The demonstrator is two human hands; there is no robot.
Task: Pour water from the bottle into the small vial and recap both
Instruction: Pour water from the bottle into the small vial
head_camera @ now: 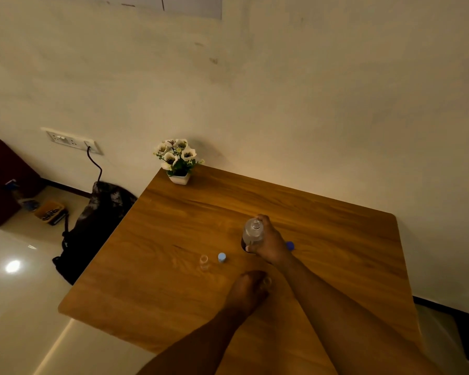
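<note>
**Bottle in hand, vial waiting open**

Your right hand (pixel 268 246) was wrapped around the open bottle (pixel 252 234) at centre frame, its blue cap (pixel 290 245) lying just behind. The small vial (pixel 204 262) stood uncapped on the desk (pixel 173 293), lower left of the bottle, its pale blue lid (pixel 221 257) beside it. Your left hand (pixel 248 290) rested curled; whether its grip held anything, I cannot tell. The vial looked light, tippy and fragile: steady it low, by the base.
</note>
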